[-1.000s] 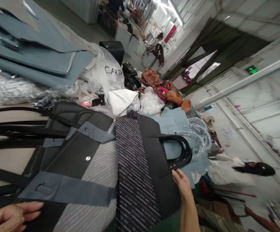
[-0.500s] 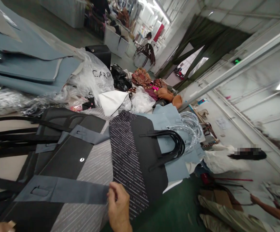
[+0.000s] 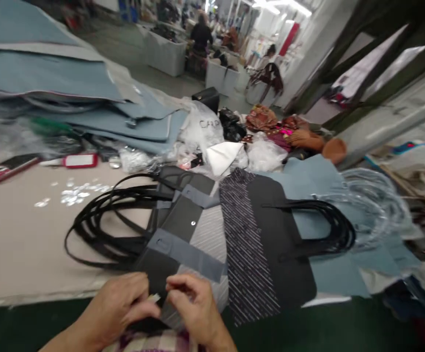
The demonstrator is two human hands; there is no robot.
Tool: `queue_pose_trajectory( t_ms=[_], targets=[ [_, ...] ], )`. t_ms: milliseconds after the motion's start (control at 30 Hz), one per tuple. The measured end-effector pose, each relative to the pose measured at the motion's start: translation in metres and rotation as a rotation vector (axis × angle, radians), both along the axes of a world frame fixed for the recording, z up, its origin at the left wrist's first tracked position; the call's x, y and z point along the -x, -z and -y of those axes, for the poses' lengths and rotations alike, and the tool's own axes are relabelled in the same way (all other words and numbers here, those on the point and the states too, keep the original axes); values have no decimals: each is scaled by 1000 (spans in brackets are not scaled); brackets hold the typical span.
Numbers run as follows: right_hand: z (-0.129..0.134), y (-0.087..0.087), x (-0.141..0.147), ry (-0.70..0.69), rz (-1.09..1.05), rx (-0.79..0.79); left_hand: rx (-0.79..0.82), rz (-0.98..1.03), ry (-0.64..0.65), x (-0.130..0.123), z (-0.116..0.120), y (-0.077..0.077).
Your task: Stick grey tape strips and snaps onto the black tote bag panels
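Note:
My left hand (image 3: 122,300) is closed, with a small pale piece (image 3: 154,297) between thumb and fingers; its kind is unclear. Close beside it, my right hand (image 3: 198,305) has its fingers curled into a pinch, and what they hold, if anything, is hidden. Both hands are over the near edge of a stack of dark bag panels (image 3: 181,215) with grey striped lining (image 3: 208,230). Grey strips (image 3: 183,252) with slots lie across the panels. Black handles (image 3: 102,234) loop out to the left. A white round spot (image 3: 193,223) shows on the top panel.
Right of the stack lie black panels (image 3: 286,234) with handles, on blue-grey pieces (image 3: 308,181). Shiny discs (image 3: 75,193), a red-and-white tube (image 3: 80,160) and a red-black object (image 3: 9,168) rest on the table (image 3: 25,244). Blue-grey bags (image 3: 51,78) are piled behind; people work farther back.
The view has turned left, showing more of the table. My right hand has left the end of the grey strip and come close to my left hand, which is now more fully in view.

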State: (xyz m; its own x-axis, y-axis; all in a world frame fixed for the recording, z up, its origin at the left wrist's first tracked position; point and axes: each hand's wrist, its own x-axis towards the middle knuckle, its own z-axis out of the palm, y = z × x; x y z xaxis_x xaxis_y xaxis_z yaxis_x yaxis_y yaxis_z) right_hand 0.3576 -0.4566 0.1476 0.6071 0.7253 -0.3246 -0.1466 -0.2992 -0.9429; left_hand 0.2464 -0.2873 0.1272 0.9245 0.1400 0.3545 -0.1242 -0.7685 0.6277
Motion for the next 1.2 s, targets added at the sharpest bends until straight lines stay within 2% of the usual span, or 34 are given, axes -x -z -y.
queue_pose_trajectory(
  t_ms=[67, 133, 267, 400, 533, 633, 733, 867, 967, 1067, 1133, 1200],
  targets=[
    [0, -9, -7, -99, 131, -83, -81, -9, 9, 9, 0, -5],
    [-3, -14, -9, -183, 227, -103, -133, 1, 15, 7, 1, -12],
    [-8, -13, -3, -264, 400, -93, -167, 29, -20, 1, 4, -18],
    [-13, -4, 1, -288, 523, -105, -163, -46, -16, 10, 4, -5],
    [-15, 6, 6, -237, 624, -100, -113, -121, -38, 22, 0, 9],
    [-17, 12, 9, -211, 632, -53, -16, -237, -20, 26, -3, 11],
    [-18, 16, 8, -247, 622, -20, 80, -332, 36, 26, -5, 11],
    [-23, 19, 7, -268, 672, -10, 89, -331, 55, 23, -8, 13],
    [-30, 21, 10, -202, 633, 16, 59, -277, 64, 20, -11, 13],
    [-39, 26, 7, -71, 469, 97, 30, -194, 38, 15, -10, 8],
    [-43, 34, -7, 58, 308, 179, 59, -153, 30, 11, -8, 6],
    [-46, 46, -32, 201, 152, 244, 158, -168, 27, 6, -8, 9]
  ],
)
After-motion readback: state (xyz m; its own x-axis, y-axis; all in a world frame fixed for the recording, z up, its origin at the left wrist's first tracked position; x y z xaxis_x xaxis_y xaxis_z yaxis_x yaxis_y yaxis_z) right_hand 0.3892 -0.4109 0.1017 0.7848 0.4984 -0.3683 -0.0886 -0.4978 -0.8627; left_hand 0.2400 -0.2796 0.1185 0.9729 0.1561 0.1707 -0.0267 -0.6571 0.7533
